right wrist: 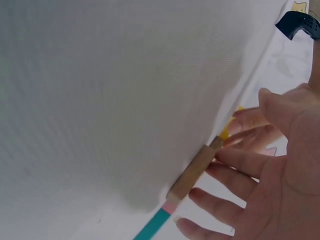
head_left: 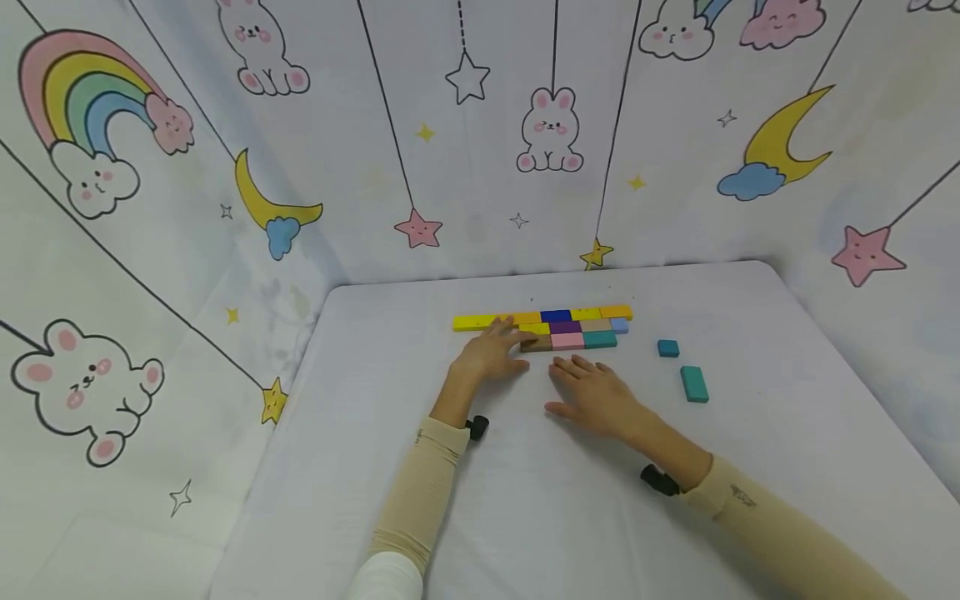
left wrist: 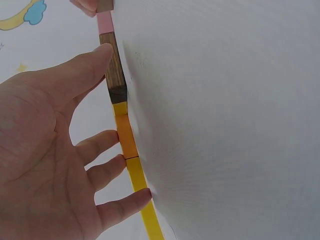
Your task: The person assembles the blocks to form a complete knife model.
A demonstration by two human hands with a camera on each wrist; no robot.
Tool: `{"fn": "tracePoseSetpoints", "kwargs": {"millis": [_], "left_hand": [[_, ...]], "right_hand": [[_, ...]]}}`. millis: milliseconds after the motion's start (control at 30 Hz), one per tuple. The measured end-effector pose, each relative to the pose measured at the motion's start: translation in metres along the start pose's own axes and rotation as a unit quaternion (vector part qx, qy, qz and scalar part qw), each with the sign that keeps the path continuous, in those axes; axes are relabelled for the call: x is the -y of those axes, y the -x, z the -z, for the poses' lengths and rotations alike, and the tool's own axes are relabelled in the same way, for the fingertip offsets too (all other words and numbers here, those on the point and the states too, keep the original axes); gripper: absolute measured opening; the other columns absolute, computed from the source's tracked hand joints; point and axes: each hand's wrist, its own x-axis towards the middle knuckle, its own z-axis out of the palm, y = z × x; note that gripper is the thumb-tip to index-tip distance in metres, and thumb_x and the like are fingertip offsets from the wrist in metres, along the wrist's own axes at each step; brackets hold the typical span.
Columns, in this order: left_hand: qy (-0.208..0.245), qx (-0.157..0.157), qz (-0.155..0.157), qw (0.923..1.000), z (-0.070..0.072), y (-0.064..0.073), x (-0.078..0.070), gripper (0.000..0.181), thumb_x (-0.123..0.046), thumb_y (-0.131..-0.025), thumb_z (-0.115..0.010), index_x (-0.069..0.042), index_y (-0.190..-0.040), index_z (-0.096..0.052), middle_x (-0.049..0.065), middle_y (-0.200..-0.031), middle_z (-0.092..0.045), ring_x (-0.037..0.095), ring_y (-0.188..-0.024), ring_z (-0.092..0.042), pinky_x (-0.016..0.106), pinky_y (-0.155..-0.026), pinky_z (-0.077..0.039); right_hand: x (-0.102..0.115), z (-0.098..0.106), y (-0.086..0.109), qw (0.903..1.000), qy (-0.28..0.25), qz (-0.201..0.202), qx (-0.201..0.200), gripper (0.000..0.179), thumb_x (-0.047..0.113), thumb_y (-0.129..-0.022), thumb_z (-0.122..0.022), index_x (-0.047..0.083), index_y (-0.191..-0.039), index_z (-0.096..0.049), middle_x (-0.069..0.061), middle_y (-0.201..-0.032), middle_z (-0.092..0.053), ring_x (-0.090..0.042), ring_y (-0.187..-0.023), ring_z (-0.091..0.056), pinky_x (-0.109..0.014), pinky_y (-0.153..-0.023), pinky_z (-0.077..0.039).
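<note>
Three rows of coloured blocks lie side by side at the far part of the table. In the front row are a brown block [head_left: 536,343], a pink block [head_left: 567,341] and a teal block [head_left: 600,339]. My left hand [head_left: 489,354] is at the rows' left end; its thumb overlaps the brown block in the left wrist view, while its spread fingers reach the orange block [left wrist: 127,136] and a long yellow block [left wrist: 137,175]. My right hand [head_left: 596,396] lies flat before the front row. Its extended fingertips meet a wooden block [right wrist: 192,172], which the hand hides in the head view.
A small blue-green block [head_left: 668,348] and a larger teal block [head_left: 694,384] lie apart to the right. Purple [head_left: 565,327] and dark blue [head_left: 556,316] blocks sit in the rows behind. A printed cloth backdrop [head_left: 480,183] rises behind the white table [head_left: 337,500].
</note>
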Motion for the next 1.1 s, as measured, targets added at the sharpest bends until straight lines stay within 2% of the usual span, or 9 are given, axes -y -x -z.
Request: {"fn": "tracePoseSetpoints", "kwargs": {"millis": [367, 533, 800, 1100], "left_hand": [[-0.002, 0.0, -0.003, 1.0, 0.002, 0.001, -0.001, 0.056, -0.045, -0.103, -0.064, -0.039, -0.157, -0.047, 0.007, -0.173, -0.023, 0.033, -0.16, -0.016, 0.061, -0.121, -0.033], [0.002, 0.003, 0.0, 1.0, 0.001, 0.001, -0.001, 0.056, -0.044, -0.104, -0.064, -0.039, -0.157, -0.047, 0.007, -0.174, -0.021, 0.033, -0.16, -0.015, 0.061, -0.121, -0.032], [-0.002, 0.001, -0.001, 1.0, -0.001, -0.001, 0.001, 0.057, -0.046, -0.103, -0.065, -0.04, -0.156, -0.047, 0.006, -0.173, -0.022, 0.032, -0.16, -0.015, 0.061, -0.121, -0.033], [-0.007, 0.008, 0.0, 0.9999, -0.002, -0.003, 0.003, 0.056, -0.044, -0.104, -0.064, -0.042, -0.157, -0.045, 0.004, -0.174, -0.02, 0.031, -0.161, -0.014, 0.06, -0.12, -0.034]], "right_hand": [[0.01, 0.001, -0.006, 0.9995, 0.009, 0.018, 0.023, 0.084, 0.056, -0.096, -0.07, 0.008, -0.159, -0.043, -0.015, -0.164, -0.04, -0.041, -0.152, -0.035, -0.069, -0.118, -0.031], [0.013, -0.001, -0.008, 0.9992, 0.008, 0.014, 0.036, 0.087, 0.057, -0.095, -0.069, 0.009, -0.161, -0.039, -0.014, -0.168, -0.034, -0.04, -0.154, -0.031, -0.07, -0.119, -0.028], [0.012, -0.007, -0.012, 0.9989, 0.018, 0.024, 0.036, 0.091, 0.059, -0.096, -0.067, 0.008, -0.164, -0.033, -0.014, -0.17, -0.03, -0.04, -0.156, -0.028, -0.069, -0.119, -0.028], [0.016, -0.007, -0.016, 0.9991, 0.004, 0.028, 0.032, 0.094, 0.059, -0.097, -0.066, 0.007, -0.165, -0.027, -0.015, -0.17, -0.029, -0.04, -0.156, -0.026, -0.073, -0.12, -0.021]]}}
